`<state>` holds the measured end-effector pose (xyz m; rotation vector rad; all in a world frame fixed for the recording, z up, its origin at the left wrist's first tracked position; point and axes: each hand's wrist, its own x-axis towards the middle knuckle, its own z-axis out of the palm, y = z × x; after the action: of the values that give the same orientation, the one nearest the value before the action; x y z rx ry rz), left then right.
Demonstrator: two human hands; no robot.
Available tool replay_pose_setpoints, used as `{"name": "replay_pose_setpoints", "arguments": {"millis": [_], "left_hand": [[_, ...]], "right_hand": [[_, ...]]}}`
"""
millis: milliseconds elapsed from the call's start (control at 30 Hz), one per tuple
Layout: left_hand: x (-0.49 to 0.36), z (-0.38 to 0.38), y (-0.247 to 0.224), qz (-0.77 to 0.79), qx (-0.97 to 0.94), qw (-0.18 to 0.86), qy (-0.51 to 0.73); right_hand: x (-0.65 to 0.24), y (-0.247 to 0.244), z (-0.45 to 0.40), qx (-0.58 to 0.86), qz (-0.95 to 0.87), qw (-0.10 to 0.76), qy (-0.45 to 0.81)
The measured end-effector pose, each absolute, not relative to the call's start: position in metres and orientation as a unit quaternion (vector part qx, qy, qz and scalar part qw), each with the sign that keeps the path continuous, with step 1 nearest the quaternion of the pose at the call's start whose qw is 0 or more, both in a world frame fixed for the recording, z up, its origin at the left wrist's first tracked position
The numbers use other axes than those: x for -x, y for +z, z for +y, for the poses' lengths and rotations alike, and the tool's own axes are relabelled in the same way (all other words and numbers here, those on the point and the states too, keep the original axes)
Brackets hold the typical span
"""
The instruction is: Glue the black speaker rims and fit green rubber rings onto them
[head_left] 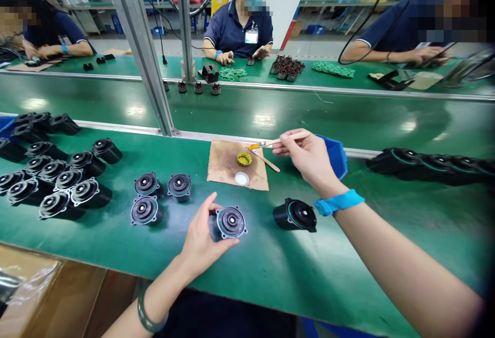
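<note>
My left hand [203, 235] curls its fingers and thumb around a black cylindrical motor housing [231, 221] with a metal flange and a green ring, upright on the green bench. In my right hand [303, 155] is a small brush [284, 139] with a wooden handle, its yellowish bristles pointing left. The bristles hang just above a yellow cap [244, 159], which lies on a stained piece of cardboard [220, 165]. A white round lid [242, 178] and a wooden stick [269, 162] lie there too. Right of the held housing stands another black housing [296, 215].
Several housings [145, 209] stand left of my left hand, with a larger group [58, 183] farther left. More black housings [436, 165] line the right side. A blue bin [335, 155] sits behind my right hand. A metal post [141, 49] rises mid-left. Co-workers [240, 28] sit across the bench.
</note>
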<state>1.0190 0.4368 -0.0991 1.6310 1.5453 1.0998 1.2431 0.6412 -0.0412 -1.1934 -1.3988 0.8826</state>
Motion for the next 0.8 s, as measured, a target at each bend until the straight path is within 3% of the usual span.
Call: {"name": "replay_pose_setpoints", "arguments": {"millis": [567, 800], "left_hand": [[-1.008, 0.430, -0.100, 0.572, -0.656, 0.309, 0.384], [-0.984, 0.446, -0.008, 0.578, -0.716, 0.163, 0.356]], "right_hand": [[-1.250, -0.041, 0.647, 0.517, -0.660, 0.434, 0.330], [-1.250, -0.043, 0.654, 0.498, -0.657, 0.441, 0.354]]}}
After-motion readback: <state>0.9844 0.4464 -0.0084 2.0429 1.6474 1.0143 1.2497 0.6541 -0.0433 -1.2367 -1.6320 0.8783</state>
